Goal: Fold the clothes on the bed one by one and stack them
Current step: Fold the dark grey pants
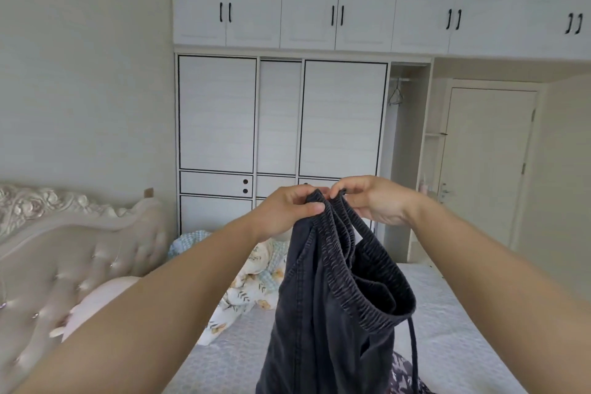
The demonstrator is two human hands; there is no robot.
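Two arms reach out over the bed (447,323), where we hold dark grey trousers (332,313) up by the elastic waistband, legs hanging down. Our left hand (287,211) and right hand (374,201) sit close together, each pinching the waistband's gathered top edge. A floral garment (249,285) lies crumpled on the bed behind.

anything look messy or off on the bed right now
Nothing looks damaged or spilled. The floral bedding lies crumpled in a heap near the headboard rather than spread flat. The dark pants hang bunched from both hands, left hand and right hand pinching the elastic waistband, not yet folded.
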